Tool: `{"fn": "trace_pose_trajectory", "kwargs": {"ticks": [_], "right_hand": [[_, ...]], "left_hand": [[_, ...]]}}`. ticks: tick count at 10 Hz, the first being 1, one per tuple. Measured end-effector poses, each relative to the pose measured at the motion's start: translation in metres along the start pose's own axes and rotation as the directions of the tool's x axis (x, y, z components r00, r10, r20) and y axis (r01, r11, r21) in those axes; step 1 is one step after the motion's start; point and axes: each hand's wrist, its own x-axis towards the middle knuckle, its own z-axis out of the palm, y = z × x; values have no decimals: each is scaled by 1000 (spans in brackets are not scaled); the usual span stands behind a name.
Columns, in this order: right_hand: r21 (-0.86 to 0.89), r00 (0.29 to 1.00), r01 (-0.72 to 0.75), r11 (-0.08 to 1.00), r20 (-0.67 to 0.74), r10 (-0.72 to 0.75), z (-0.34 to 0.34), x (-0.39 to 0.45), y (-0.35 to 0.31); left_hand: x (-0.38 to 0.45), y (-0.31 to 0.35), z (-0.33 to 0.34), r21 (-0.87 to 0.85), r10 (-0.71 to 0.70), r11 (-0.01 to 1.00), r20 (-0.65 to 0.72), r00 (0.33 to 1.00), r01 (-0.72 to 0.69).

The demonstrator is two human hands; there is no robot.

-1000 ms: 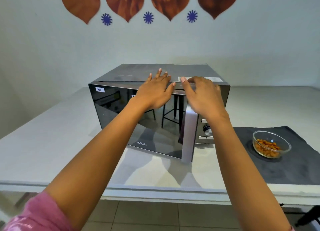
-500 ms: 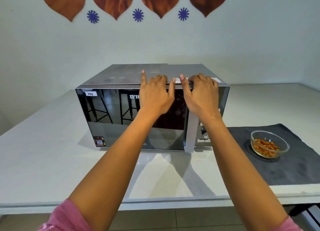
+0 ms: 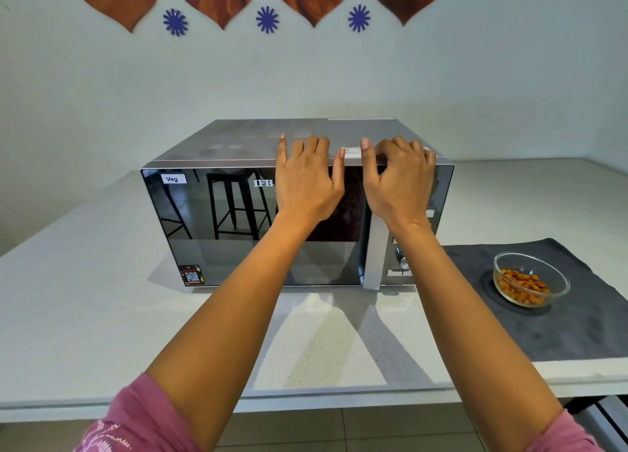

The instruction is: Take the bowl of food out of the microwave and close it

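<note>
On the counter (image 3: 85, 315), the microwave (image 3: 217, 227) stands with its door flush shut. The left hand (image 3: 307, 183) presses flat on the door's top edge, fingers (image 3: 299, 152) spread, holding nothing. The right hand (image 3: 401, 180) rests beside it, fingers curled over the top edge, grasping nothing. Closing appears complete; the next move is to withdraw both hands. Rightmost, the bowl of food (image 3: 530, 278) sits on a dark mat (image 3: 577, 329), well apart. Nothing obstructs withdrawal.
</note>
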Motion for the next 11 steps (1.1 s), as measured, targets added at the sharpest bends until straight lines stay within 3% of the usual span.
{"fn": "trace_pose_trajectory", "kwargs": {"ticks": [2,4,7,9,10,11], "right_hand": [[-61,999,25,998,28,-24,-1,1,-1],[-125,985,84,989,158,-64,-3,6,-3],[33,949,154,988,275,-157,-5,17,-7],[80,969,155,985,181,-167,-9,36,-25],[25,955,270,962,118,-271,-14,60,-28],[-57,943,327,943,81,-322,-26,78,-36]], "left_hand": [[0,1,-3,-4,-2,1000,14,1000,2],[3,-2,-10,39,42,998,110,993,-47],[6,-4,-15,20,93,995,172,981,-98],[30,-24,-34,-27,136,990,18,991,-135],[51,-33,-51,18,136,991,-140,981,-134],[65,-35,-66,104,179,981,-206,962,-161]]}}
